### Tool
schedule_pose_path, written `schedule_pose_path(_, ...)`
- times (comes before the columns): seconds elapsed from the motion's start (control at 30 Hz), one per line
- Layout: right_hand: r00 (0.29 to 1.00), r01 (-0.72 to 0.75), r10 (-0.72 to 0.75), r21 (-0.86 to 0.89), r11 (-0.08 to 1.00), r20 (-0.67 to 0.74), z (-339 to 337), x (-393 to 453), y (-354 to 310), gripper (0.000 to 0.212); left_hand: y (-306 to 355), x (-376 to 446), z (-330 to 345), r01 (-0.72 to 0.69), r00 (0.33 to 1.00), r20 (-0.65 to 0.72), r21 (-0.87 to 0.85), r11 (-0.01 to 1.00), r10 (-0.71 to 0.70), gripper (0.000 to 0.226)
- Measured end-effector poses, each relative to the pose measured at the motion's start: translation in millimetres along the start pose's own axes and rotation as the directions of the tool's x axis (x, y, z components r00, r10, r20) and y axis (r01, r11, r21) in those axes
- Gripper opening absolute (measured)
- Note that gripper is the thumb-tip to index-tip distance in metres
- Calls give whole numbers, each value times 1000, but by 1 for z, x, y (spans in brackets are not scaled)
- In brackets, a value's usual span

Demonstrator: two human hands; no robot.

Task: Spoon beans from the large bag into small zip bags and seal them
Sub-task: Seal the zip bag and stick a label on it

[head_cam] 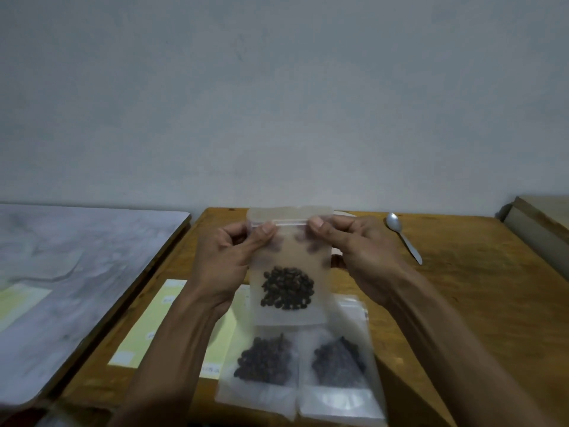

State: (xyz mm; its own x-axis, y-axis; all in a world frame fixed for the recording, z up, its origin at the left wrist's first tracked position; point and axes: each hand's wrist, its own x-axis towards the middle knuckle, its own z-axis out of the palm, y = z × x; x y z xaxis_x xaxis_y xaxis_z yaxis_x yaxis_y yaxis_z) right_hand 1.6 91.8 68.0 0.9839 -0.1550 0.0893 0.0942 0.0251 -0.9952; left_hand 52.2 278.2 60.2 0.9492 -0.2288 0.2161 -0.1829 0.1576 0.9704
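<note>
I hold a small frosted zip bag point(289, 263) upright above the wooden table point(462, 303), with dark beans point(288, 288) gathered in its lower part. My left hand point(228, 260) pinches the zip strip at the left end, thumb in front. My right hand point(354, 251) pinches the strip at the right end. Two more small bags with beans lie flat on the table below: one on the left point(261, 365), one on the right point(338, 368). A metal spoon point(403, 235) lies on the table to the right of my hands. The large bag is not in view.
A pale yellow sheet with white labels point(160, 328) lies on the table to the left of the flat bags. A grey marbled surface point(67, 278) adjoins the table on the left. A wooden edge point(542, 223) juts in at the far right. A plain wall stands behind.
</note>
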Motion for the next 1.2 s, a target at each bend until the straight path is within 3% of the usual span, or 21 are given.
schedule_pose_path(0.17,1000,-4,2,78,997,22,48,19,17,21,-3,3,-33,-62,984,-166,-11,998,60,16)
schedule_pose_path(0.27,997,-20,8,165,986,72,75,35,23,21,-2,11,-55,-16,982,-188,-53,998,5,20)
schedule_pose_path(0.37,997,-7,-3,133,991,74,101,55,30,18,-3,20,-73,44,973,-227,-17,999,-47,26)
schedule_pose_path(0.47,998,20,-21,25,999,66,118,75,42,14,-6,27,-93,38,930,-366,33,999,-23,30)
schedule_pose_path(0.53,995,72,-60,-157,985,77,119,83,50,11,-4,30,-108,11,878,-478,48,999,13,32)
schedule_pose_path(0.63,959,219,-97,-478,851,267,119,86,64,12,4,34,-134,-5,783,-620,80,997,54,25)
schedule_pose_path(0.77,887,284,102,-708,647,450,131,82,84,13,9,34,-159,-15,715,-694,101,995,81,23)
schedule_pose_path(0.9,879,332,179,-836,437,443,136,74,86,17,1,30,-163,4,713,-698,99,995,67,24)
schedule_pose_path(1.0,884,340,192,-868,362,426,135,68,87,16,-6,29,-160,22,729,-683,83,996,41,24)
schedule_pose_path(1.1,887,311,214,-871,379,410,134,70,94,14,-9,29,-156,41,746,-666,72,997,18,25)
schedule_pose_path(1.2,880,300,217,-850,433,422,134,75,102,29,-11,30,-153,42,760,-650,51,998,2,25)
